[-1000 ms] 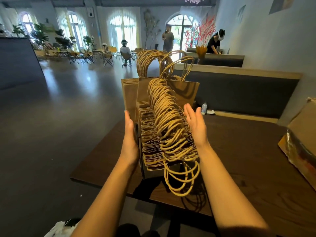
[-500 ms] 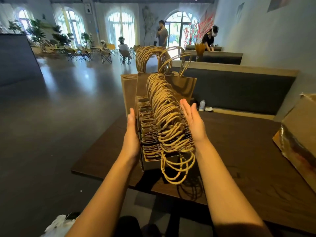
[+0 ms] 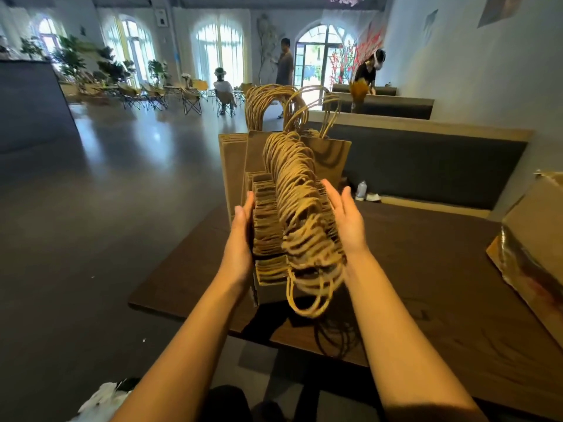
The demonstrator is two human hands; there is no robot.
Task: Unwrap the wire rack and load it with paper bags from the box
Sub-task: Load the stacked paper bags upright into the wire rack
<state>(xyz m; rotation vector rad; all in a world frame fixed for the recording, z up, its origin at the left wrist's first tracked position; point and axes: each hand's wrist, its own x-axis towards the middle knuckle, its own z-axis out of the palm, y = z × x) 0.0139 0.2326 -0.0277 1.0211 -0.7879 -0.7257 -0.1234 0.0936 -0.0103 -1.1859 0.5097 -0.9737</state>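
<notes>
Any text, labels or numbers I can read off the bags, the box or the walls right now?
None readable.
Paper bags: plain brown, no print showing.
Cardboard box: no legible marking.
Small bottle on the table: label too small to read.
Wall poster between the windows: too blurred.

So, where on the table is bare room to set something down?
The dark table is bare between the paper bags and the cardboard box at its right edge, up to the bench. The left part is crowded: both hands, left and right, flank the bags.
</notes>
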